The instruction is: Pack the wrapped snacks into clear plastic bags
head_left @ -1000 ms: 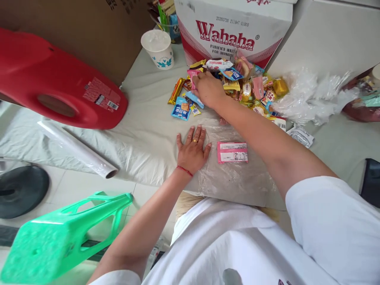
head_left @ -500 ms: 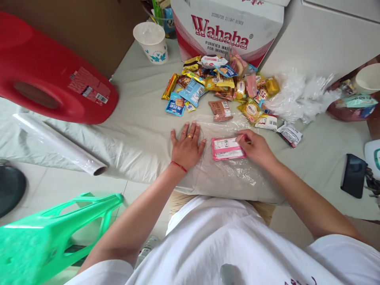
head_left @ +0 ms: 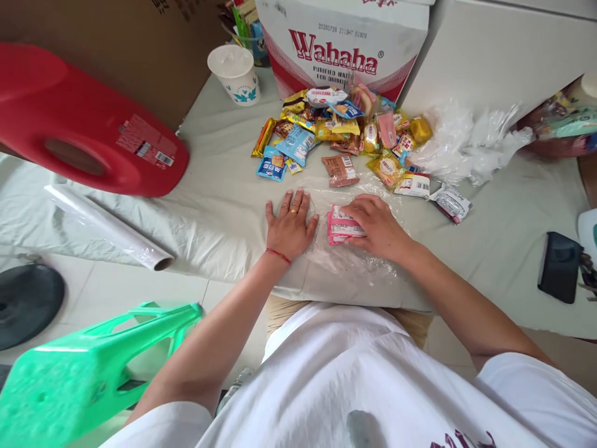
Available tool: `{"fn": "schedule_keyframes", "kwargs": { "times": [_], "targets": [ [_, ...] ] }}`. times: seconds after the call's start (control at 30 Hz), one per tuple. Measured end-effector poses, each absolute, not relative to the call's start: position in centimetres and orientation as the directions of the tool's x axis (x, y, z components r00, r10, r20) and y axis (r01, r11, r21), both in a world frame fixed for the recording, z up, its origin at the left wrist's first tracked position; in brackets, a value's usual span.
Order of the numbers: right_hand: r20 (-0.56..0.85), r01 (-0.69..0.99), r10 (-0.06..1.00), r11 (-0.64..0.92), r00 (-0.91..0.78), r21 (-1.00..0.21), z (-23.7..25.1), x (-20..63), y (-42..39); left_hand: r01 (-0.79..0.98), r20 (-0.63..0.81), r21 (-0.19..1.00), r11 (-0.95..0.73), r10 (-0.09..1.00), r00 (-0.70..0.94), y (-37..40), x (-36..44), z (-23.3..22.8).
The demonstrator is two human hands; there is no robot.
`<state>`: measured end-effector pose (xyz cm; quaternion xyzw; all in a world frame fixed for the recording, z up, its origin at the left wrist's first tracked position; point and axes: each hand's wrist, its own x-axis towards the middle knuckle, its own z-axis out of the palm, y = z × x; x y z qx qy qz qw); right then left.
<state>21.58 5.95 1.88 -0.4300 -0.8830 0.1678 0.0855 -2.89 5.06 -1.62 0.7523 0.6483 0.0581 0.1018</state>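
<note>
Starting at your far left, a red plastic stool (head_left: 84, 124) lies tipped on the grey tablecloth (head_left: 219, 205), a green stool (head_left: 88, 367) sits low beside your knee, and a roll of clear film (head_left: 109, 227) rests along the table edge, none of it in play. Your left hand (head_left: 290, 225) lies flat with its fingers spread, palm down on the clear plastic sheet (head_left: 354, 267) to pin its left side. Just beside it, touching the sheet, are the pink snack packets (head_left: 336, 225), stacked one on another near the sheet's middle. Your right hand (head_left: 377, 225) covers their right half, fingers close together and pressing down on top; whether the thumb is tucked under the stack I cannot tell. Beyond, well apart from your hands, the heap of mixed snacks (head_left: 345, 134) lies in front of the Wahaha carton (head_left: 345, 43), with a brown packet (head_left: 340, 170) nearest the sheet, a paper cup (head_left: 234, 74) at the carton's left, crumpled clear bags (head_left: 466, 146) to the right and a black phone (head_left: 557, 266) at the far right. You look to be at the gathering stage, squaring up the pink packets on the sheet. A next move calls for keeping your left palm planted so the sheet does not slide, and for holding the stack aligned while your right hand lets go
</note>
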Motion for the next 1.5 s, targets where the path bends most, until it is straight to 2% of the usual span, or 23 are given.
{"fn": "schedule_keyframes", "kwargs": {
  "times": [0.13,0.23,0.3,0.37,0.5,0.57,0.63,0.8,0.9,1.03,1.13,1.23,1.3,1.4,1.43,1.5],
  "targets": [
    [0.002,0.725,0.781,0.58,-0.624,-0.372,1.5,22.0,6.1,0.959,-0.041,0.245,-0.141,0.987,0.155,5.0,-3.0,-1.6],
    [0.097,0.698,0.788,0.588,-0.607,-0.409,2.7,23.1,4.9,0.955,-0.028,0.261,-0.141,0.988,0.153,4.9,-3.1,-1.6],
    [0.15,0.703,0.828,0.542,-0.541,-0.46,3.8,24.0,3.1,0.954,-0.02,0.267,-0.138,0.989,0.148,4.9,-3.2,-1.6],
    [0.122,0.727,0.864,0.481,-0.489,-0.49,4.5,24.3,0.6,0.952,-0.017,0.272,-0.138,0.989,0.148,4.9,-3.2,-1.7],
    [-0.03,0.82,0.892,0.401,-0.451,-0.408,3.3,22.8,-4.6,0.951,-0.02,0.276,-0.138,0.989,0.15,4.9,-3.1,-1.7],
    [-0.041,0.848,0.902,0.388,-0.43,-0.361,2.1,21.4,-6.1,0.952,-0.023,0.277,-0.133,0.989,0.145,4.9,-3.1,-1.6],
    [0.004,0.842,0.9,0.41,-0.436,-0.35,1.2,20.5,-6.7,0.95,-0.02,0.283,-0.132,0.99,0.143,4.9,-3.1,-1.6],
    [0.116,0.766,0.85,0.515,-0.514,-0.385,2.4,20.5,-4.8,0.942,-0.016,0.312,-0.122,0.991,0.133,4.8,-3.2,-1.3],
    [0.127,0.736,0.803,0.587,-0.583,-0.337,4.4,20.9,-2.2,0.937,-0.023,0.336,-0.1,0.993,0.114,4.8,-3.4,-1.1],
    [0.012,0.768,0.785,0.609,-0.62,-0.198,6.3,20.7,2.9,0.918,-0.013,0.387,-0.085,0.995,0.098,4.9,-3.6,-1.1],
    [-0.092,0.742,0.743,0.636,-0.663,-0.21,6.3,20.1,7.5,0.882,0.01,0.465,-0.073,0.997,0.077,5.3,-4.2,-1.5],
    [-0.117,0.676,0.678,0.673,-0.726,-0.299,5.1,19.5,11.6,0.81,0.108,0.582,-0.074,0.994,0.014,5.1,-5.4,-1.9],
    [-0.108,0.627,0.634,0.697,-0.766,-0.348,4.0,19.2,13.5,0.765,0.235,0.641,-0.065,0.965,-0.114,4.0,-6.2,-2.0],
    [-0.086,0.557,0.578,0.721,-0.812,-0.413,2.9,18.8,15.0,0.758,0.443,0.643,-0.105,0.859,-0.257,0.7,-6.3,-1.6],
    [-0.079,0.541,0.567,0.723,-0.82,-0.43,2.7,18.8,15.2,0.774,0.499,0.612,-0.161,0.838,-0.22,-0.5,-5.9,-1.4],
    [-0.061,0.519,0.558,0.718,-0.827,-0.463,2.5,18.7,15.4,0.798,0.543,0.519,-0.306,0.839,-0.031,-2.5,-4.5,-0.9]
  ]
}}
